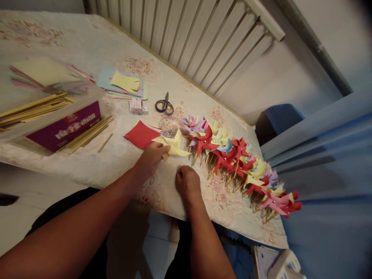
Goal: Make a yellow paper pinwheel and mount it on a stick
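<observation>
My left hand [151,159] pinches a pale yellow paper pinwheel [174,144] by its left side, above the table. My right hand [188,182] is closed in a fist near the front edge, just right of and below the pinwheel; whatever may be inside it is hidden. Behind the yellow pinwheel, a clear container of small metal pins [171,133] is partly covered. Red paper squares [141,135] lie left of it, close to my left hand. To the right, finished pinwheels [225,157] in several colours lie in a long row on their sticks.
Black-handled scissors [164,105] and small boxes [138,106] lie farther back. Coloured paper sheets [122,82] are stacked behind the boxes. On the left stands a clear plastic box [94,91] with wooden sticks, more sticks [87,135] beside it. A radiator [186,38] borders the back edge.
</observation>
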`<state>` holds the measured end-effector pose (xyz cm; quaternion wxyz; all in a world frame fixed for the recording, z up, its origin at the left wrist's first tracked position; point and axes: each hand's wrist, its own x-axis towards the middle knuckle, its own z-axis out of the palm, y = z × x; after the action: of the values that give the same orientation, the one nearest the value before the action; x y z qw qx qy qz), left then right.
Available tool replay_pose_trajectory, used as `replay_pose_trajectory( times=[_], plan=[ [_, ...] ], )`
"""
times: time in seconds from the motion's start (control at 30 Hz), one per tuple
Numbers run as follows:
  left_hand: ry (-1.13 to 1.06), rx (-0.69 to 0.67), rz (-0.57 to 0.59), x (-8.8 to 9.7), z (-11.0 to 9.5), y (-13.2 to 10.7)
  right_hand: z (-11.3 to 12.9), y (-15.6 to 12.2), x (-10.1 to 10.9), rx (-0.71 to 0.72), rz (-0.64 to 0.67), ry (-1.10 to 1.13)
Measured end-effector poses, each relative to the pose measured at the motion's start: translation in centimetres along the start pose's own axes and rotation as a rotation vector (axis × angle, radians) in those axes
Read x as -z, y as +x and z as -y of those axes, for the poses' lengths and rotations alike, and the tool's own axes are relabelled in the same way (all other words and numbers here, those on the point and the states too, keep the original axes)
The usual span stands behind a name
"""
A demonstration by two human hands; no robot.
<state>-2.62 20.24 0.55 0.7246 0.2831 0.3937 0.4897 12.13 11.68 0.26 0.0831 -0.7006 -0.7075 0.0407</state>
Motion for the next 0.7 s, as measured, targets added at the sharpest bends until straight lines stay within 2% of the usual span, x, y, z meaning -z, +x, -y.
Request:
replay_pose_trajectory(
  times=[0.23,0.53,0.7],
  plan=[
    [-0.002,-0.012,0.001,-0.17,-0.40,-0.27,0.03,-0.02,0.08,-0.007,-0.011,0.008],
    [-0.009,-0.015,0.021,0.32,0.22,-0.02,0.18,0.05,0.06,-0.035,0.017,-0.018],
    [0.000,-0.011,-0.004,0.01,0.05,-0.25,0.27,-0.01,0.16,-0.027,0.009,-0.027]
  ],
)
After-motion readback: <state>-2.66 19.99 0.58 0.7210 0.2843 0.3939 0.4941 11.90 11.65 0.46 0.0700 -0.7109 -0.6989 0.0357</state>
